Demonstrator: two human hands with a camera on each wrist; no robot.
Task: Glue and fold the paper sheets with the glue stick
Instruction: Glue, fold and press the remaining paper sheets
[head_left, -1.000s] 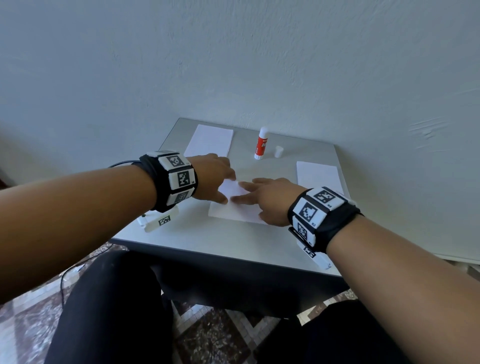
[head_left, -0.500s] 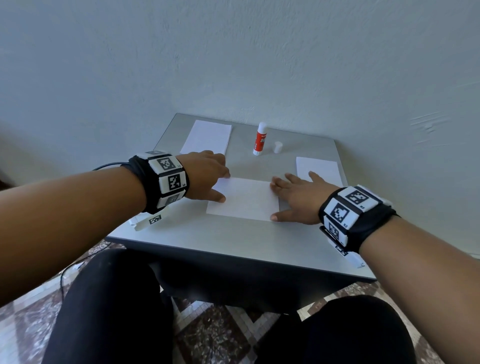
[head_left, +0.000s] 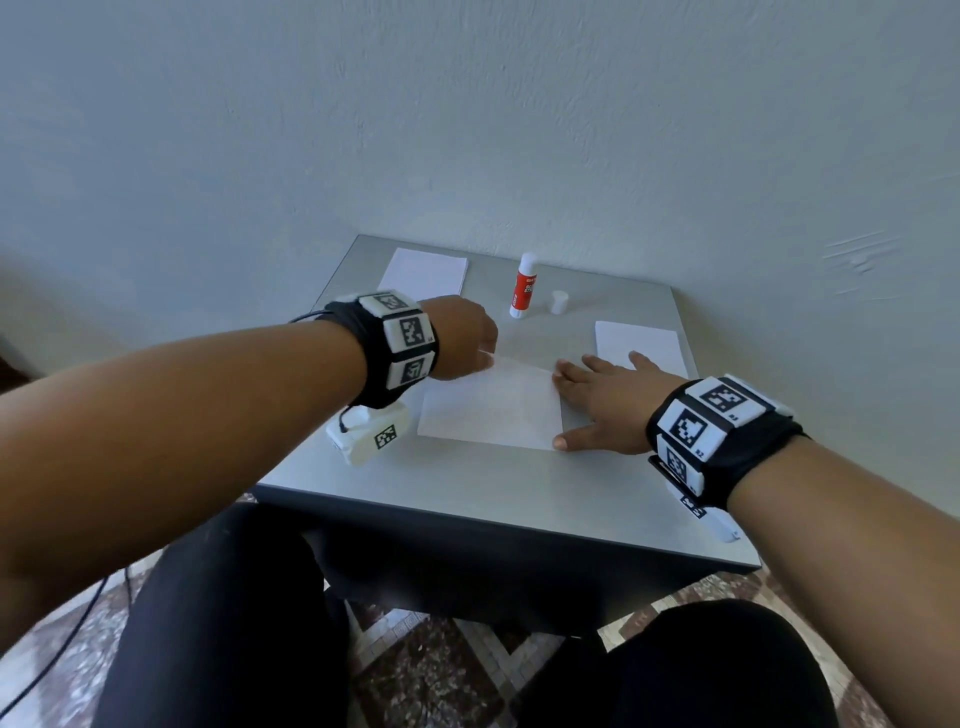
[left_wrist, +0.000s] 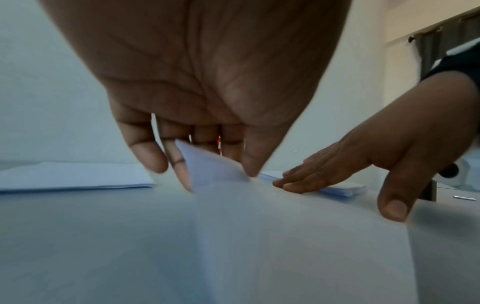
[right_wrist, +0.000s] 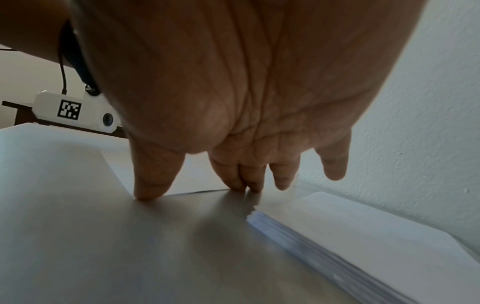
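A white paper sheet (head_left: 491, 410) lies in the middle of the grey bench (head_left: 467, 473), between the two hands. Its far left corner is lifted off the bench: the left hand (head_left: 460, 338) pinches that corner between thumb and fingers (left_wrist: 179, 162), so the corner stands up as a small peak while the rest of the sheet lies flat below the wrist. The right hand (head_left: 605, 402) lies at the sheet's right edge with straight, spread fingers, grasping nothing; its fingertips (right_wrist: 244, 185) touch down at the far right corner and its thumb (head_left: 563, 441) presses at the near right corner. In the right wrist view the thumb and two fingertips meet the bench just along the paper's edge. Just beyond the right hand, on the right side of the bench, lies a stack of paper (head_left: 641, 340), its layered edge plain in the right wrist view. A second stack of white sheets (head_left: 423, 270) lies at the far left corner of the bench, beyond the left hand. Between those two, near the back edge, a red and white glue stick (head_left: 522, 286) stands upright with its white cap (head_left: 559, 301) standing just to its right, apart from it. Behind the bench rises a pale wall (head_left: 467, 130).
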